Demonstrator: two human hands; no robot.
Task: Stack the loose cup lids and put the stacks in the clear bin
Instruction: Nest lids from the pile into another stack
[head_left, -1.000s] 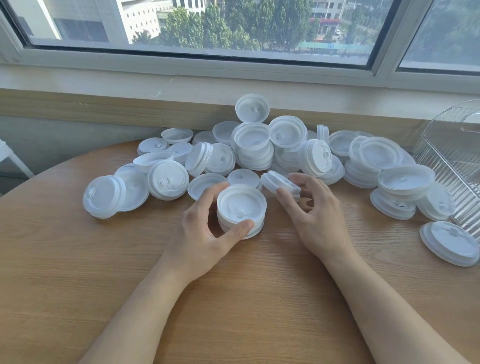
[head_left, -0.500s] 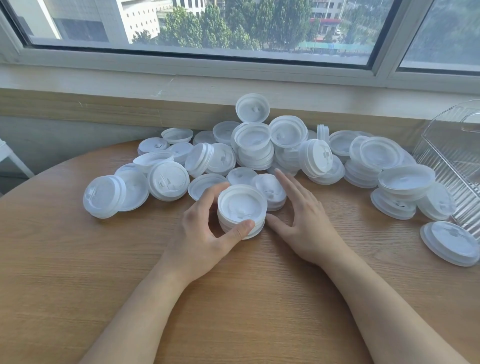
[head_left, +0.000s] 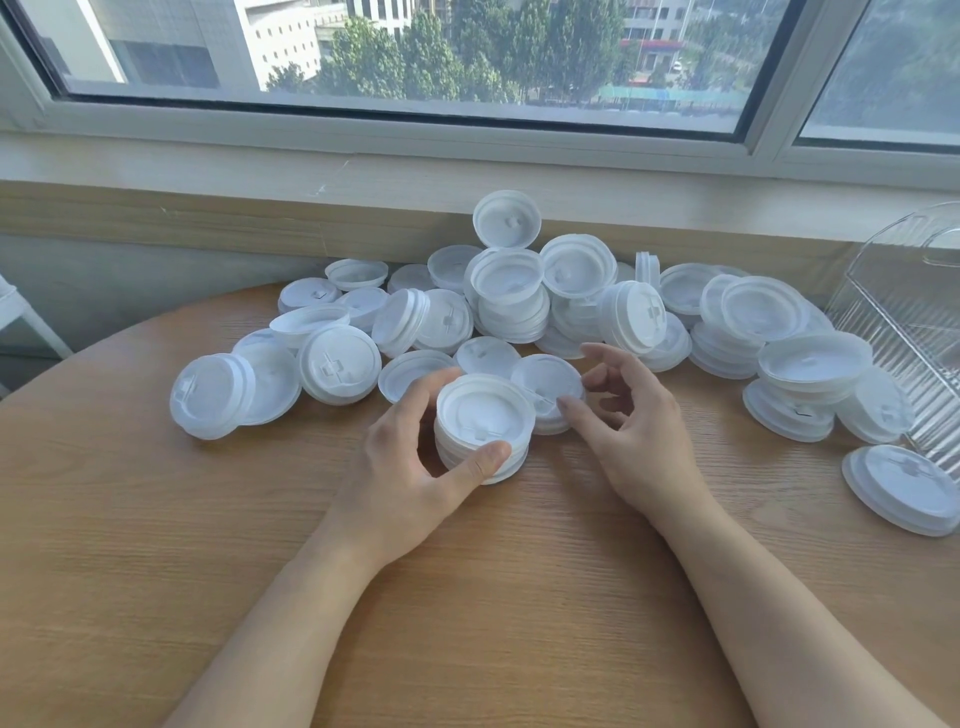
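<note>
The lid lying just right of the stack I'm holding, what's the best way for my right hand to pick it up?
Pinch that lid across its rim with the right hand, coming from its free right side. It leans tilted against the stack in the left hand, so the raised far edge is exposed for fingers and the near right edge for the thumb. The flat, thin top probably offers little to grip.
</note>
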